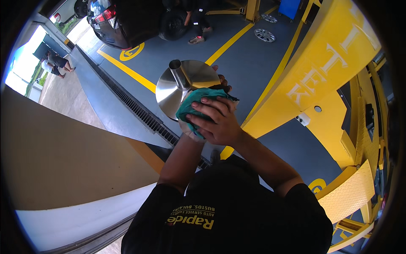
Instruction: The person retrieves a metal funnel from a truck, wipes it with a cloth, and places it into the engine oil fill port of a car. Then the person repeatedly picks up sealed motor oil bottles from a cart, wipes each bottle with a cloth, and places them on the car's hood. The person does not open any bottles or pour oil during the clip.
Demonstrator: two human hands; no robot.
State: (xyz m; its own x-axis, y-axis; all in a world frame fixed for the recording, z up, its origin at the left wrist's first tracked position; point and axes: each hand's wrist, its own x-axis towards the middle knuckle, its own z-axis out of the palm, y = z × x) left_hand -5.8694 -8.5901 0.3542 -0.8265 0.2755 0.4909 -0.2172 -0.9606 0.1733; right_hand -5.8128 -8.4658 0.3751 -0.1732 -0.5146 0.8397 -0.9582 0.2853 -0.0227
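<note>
A polished round metal disc (165, 89) with a hollow metal tube (179, 75) standing out from it is held up in front of me. My left hand (224, 81) grips it from beneath; dark-smudged fingertips show past its right edge, while the palm is hidden. Over the near part of the disc lies a crumpled teal cloth (196, 101). My right hand (218, 120) is closed on this cloth from above, fingers bent across it and pressing it down. Some pale, thin material (189, 129) shows below the cloth near my left wrist; I cannot tell what it is.
A yellow lift post (292, 101) rises close on my right. Ahead, a dark car (127, 25) stands near a person's legs (198, 23). Two wheel covers (264, 35) lie on the grey floor. A drain grate (131, 106) and a beige panel (76, 156) are at left.
</note>
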